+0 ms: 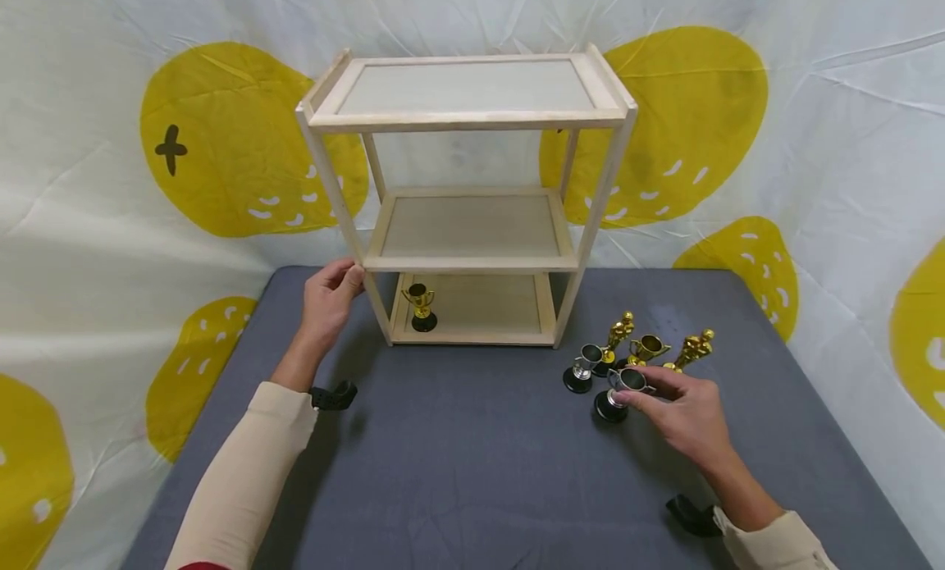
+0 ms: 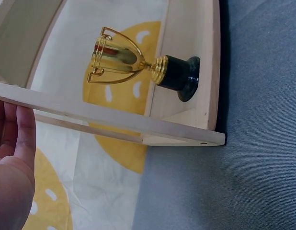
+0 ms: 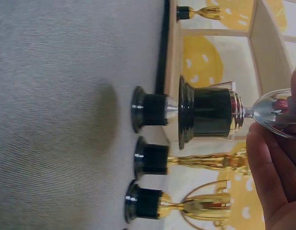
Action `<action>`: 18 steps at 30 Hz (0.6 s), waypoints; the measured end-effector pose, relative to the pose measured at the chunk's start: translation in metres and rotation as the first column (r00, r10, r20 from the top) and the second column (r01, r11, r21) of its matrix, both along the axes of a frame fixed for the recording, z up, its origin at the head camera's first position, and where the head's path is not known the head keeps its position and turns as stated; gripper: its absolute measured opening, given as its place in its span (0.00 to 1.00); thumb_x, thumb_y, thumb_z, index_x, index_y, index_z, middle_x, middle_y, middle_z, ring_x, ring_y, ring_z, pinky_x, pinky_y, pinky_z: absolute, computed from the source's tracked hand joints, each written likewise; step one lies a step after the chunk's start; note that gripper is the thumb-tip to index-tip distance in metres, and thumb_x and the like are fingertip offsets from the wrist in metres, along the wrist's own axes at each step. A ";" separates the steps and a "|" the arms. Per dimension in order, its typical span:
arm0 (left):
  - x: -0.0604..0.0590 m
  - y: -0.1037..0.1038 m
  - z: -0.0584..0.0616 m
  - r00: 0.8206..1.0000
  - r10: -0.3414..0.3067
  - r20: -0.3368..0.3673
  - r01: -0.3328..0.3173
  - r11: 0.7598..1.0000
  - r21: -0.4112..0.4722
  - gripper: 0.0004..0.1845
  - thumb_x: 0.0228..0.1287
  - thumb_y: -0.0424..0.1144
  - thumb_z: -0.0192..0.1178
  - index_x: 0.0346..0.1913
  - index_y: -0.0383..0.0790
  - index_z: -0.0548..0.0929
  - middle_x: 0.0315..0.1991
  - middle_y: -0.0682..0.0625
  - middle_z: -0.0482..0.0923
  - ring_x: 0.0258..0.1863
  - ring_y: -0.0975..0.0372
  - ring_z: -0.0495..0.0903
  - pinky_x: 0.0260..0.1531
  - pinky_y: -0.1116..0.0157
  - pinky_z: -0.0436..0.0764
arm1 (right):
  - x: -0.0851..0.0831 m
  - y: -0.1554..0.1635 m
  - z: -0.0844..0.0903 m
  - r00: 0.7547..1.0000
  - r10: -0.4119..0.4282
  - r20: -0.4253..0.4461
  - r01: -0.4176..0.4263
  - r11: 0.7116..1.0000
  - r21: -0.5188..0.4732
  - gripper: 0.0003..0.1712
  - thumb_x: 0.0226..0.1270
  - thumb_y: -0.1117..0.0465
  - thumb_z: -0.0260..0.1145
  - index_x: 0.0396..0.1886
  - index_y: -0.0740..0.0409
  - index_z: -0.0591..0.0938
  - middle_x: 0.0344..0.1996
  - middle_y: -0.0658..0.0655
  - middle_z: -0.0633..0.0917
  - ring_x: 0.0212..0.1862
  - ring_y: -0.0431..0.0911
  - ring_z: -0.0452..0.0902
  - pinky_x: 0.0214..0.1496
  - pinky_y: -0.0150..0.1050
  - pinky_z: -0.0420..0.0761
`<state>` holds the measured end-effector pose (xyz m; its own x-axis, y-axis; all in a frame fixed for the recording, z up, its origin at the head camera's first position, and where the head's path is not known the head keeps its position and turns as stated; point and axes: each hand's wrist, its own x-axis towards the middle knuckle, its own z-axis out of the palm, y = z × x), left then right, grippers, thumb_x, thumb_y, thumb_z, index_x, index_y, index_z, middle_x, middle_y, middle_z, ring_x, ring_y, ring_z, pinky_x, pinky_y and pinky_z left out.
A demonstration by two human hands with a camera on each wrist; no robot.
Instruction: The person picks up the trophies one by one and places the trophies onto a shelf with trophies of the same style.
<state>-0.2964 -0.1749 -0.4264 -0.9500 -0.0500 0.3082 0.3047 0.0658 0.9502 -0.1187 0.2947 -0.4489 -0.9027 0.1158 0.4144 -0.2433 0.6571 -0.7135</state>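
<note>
A three-tier wooden shelf (image 1: 472,262) stands at the back of a grey table (image 1: 472,471). A gold cup trophy (image 1: 421,306) (image 2: 119,60) stands at the left of its bottom tier. My left hand (image 1: 347,276) grips the shelf's left front post at middle-tier height, and its fingers (image 2: 16,139) lie against the wooden rail (image 2: 119,122). My right hand (image 1: 635,387) pinches the bowl of a silver cup trophy (image 1: 620,389) (image 3: 210,112) right of the shelf. Its black base is at or just above the table.
Behind the held trophy stand a second silver cup (image 1: 586,367) (image 3: 149,110), a gold figure (image 1: 616,336) (image 3: 200,162), a gold cup (image 1: 646,348) (image 3: 186,206) and another gold figure (image 1: 694,348). The upper two shelf tiers are bare. A white and yellow cloth (image 1: 111,184) hangs behind.
</note>
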 end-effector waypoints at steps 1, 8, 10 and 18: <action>0.000 0.000 0.000 1.000 -0.002 0.001 0.002 1.000 0.002 0.20 0.77 0.39 0.59 0.59 0.23 0.81 0.36 0.66 0.86 0.41 0.72 0.84 0.47 0.77 0.86 | 0.000 0.000 0.002 1.000 0.008 -0.006 -0.008 1.000 -0.013 0.22 0.42 0.69 0.88 0.42 0.60 0.93 0.35 0.33 0.90 0.36 0.16 0.81 0.36 0.16 0.80; -0.001 0.001 0.001 1.000 -0.009 -0.015 0.009 1.000 0.011 0.20 0.75 0.41 0.61 0.58 0.26 0.83 0.37 0.64 0.86 0.41 0.72 0.85 0.47 0.77 0.86 | 0.002 -0.001 0.019 0.998 0.045 -0.038 -0.047 0.997 -0.055 0.22 0.40 0.72 0.87 0.40 0.63 0.92 0.34 0.18 0.83 0.33 0.19 0.84 0.34 0.18 0.81; -0.001 0.001 0.001 1.000 -0.009 -0.017 0.009 1.000 0.010 0.20 0.75 0.41 0.61 0.58 0.27 0.83 0.37 0.64 0.86 0.41 0.71 0.85 0.47 0.76 0.86 | 0.002 -0.001 0.024 0.998 0.043 -0.042 -0.044 0.998 -0.041 0.22 0.39 0.72 0.87 0.40 0.62 0.92 0.33 0.18 0.83 0.31 0.20 0.83 0.31 0.19 0.81; 0.001 0.001 0.001 1.000 -0.011 -0.008 0.011 1.000 0.003 0.17 0.77 0.39 0.59 0.57 0.28 0.84 0.37 0.65 0.85 0.41 0.71 0.83 0.48 0.77 0.86 | 0.003 -0.005 0.043 0.998 0.051 -0.028 -0.052 0.998 -0.046 0.21 0.41 0.71 0.87 0.40 0.63 0.92 0.29 0.20 0.85 0.29 0.23 0.84 0.28 0.22 0.81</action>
